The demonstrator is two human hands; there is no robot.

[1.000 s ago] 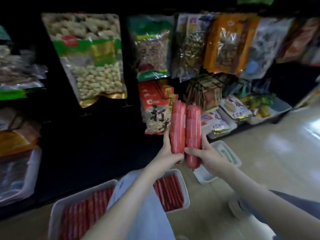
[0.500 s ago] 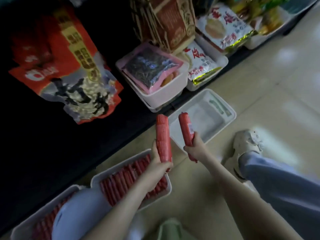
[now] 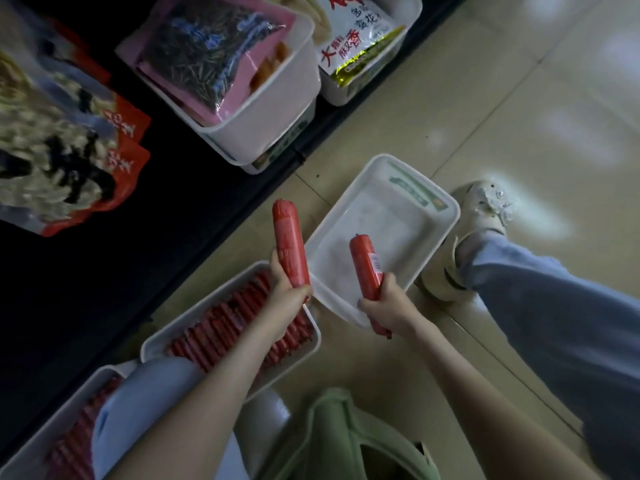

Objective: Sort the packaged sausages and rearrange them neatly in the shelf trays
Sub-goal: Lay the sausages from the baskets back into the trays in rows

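Held sausages [image 3: 290,247] lowered, thin sausages [image 3: 221,323] fill tray [image 3: 156,342]

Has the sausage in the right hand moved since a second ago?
Yes. The right hand brought its sausage down, away from the other sausage in the left hand, over the empty white tray.

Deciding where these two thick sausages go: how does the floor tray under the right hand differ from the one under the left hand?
The right tray holds no sausages; the left tray is packed with thin red sausages. The right tray has a green label at its far end; the left tray shows none. Both are white, shallow and sit on the floor.
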